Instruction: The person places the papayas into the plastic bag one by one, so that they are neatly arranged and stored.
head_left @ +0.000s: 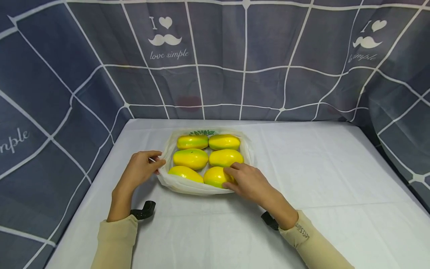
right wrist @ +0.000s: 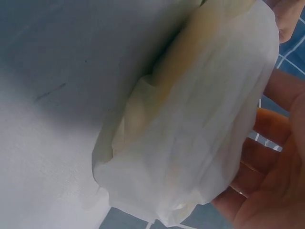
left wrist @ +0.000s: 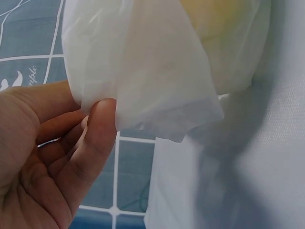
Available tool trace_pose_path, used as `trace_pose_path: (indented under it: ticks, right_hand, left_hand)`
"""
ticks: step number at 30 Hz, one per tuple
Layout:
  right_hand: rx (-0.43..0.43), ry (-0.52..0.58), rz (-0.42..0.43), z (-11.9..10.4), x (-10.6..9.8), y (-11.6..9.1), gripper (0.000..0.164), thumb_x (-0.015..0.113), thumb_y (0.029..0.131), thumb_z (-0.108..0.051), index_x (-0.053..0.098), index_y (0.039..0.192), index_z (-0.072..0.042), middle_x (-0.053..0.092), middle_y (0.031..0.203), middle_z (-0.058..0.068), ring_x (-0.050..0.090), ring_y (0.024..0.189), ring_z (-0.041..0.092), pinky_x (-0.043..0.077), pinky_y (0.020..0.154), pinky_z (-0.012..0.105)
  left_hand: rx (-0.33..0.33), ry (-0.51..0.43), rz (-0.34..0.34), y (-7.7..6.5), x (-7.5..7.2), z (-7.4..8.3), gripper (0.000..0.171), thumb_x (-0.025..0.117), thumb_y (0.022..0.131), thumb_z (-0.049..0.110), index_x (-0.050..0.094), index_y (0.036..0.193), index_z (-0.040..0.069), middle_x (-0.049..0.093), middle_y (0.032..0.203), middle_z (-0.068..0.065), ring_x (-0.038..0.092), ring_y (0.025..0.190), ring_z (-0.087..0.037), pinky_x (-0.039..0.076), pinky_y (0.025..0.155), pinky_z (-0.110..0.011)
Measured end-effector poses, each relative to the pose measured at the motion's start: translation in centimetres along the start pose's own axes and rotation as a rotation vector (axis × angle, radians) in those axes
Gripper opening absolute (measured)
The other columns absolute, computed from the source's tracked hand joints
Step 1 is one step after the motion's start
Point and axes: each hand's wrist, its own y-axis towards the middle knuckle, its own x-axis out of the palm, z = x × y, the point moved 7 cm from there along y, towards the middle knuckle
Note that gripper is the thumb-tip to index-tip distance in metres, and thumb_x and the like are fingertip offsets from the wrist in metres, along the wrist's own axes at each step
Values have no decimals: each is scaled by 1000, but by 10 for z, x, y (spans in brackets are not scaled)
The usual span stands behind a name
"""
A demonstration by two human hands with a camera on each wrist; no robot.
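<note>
A translucent white plastic bag (head_left: 198, 189) lies on the table with its mouth spread wide. Several glossy, oblong yellow-green fruits (head_left: 190, 158) sit inside in two columns. At the bag's left side my left hand (head_left: 142, 168) pinches its rim between thumb and fingers; the left wrist view shows the thin film (left wrist: 143, 81) hanging from that pinch. My right hand (head_left: 250, 183) reaches over the right rim and grips the front right fruit (head_left: 215, 177) at its right end. In the right wrist view the bag's wall (right wrist: 190, 129) hides that fruit and the fingertips.
A white cloth (head_left: 322, 175) covers the table. Dark blue checked fabric (head_left: 218, 86) with white lines and print hangs behind it and at both sides. Black wrist straps with camera mounts (head_left: 144, 211) stick out from both wrists, close above the cloth.
</note>
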Motion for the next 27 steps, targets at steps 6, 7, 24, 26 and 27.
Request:
trace_pose_path:
  ticks: [6,7,24,26,27]
  right_hand:
    - [17,80,9,1,3,-1,38,76,88,-31,69,115,-5,62,106,6,58,90,19,50,77,35]
    - [25,95,8,1,4,-1,39,76,88,-31,68,116,-5,62,109,7,59,92,19,50,79,36]
    - [58,139,-6,3,8,1,42,74,90,-31,67,123,-5,62,116,7,60,103,22,50,88,39]
    - [60,139,-5,3,8,1,42,74,90,-31,67,123,-5,62,116,8,60,103,22,50,88,39]
    - [59,138,-3,3,8,1,42,74,90,-31,67,123,-4,62,116,8,60,103,22,50,88,39]
  left_hand:
    - [6,-5,-1,0,0,0,44,66,95,16,59,130,-9,67,97,-14,66,65,-18,47,61,-34]
    - [7,-7,-1,0,0,0,44,66,95,16,59,130,-9,67,96,-14,66,65,-18,47,61,-34]
    - [22,4,-26,-1,1,-1,42,67,94,12,59,128,-11,66,98,-16,66,64,-18,48,66,-35]
    - [26,6,-33,0,0,-1,42,67,94,12,59,128,-11,66,98,-17,66,64,-18,48,66,-35]
    - [27,6,-34,0,0,-1,43,67,94,12,59,128,-11,66,99,-17,66,64,-18,48,66,-36]
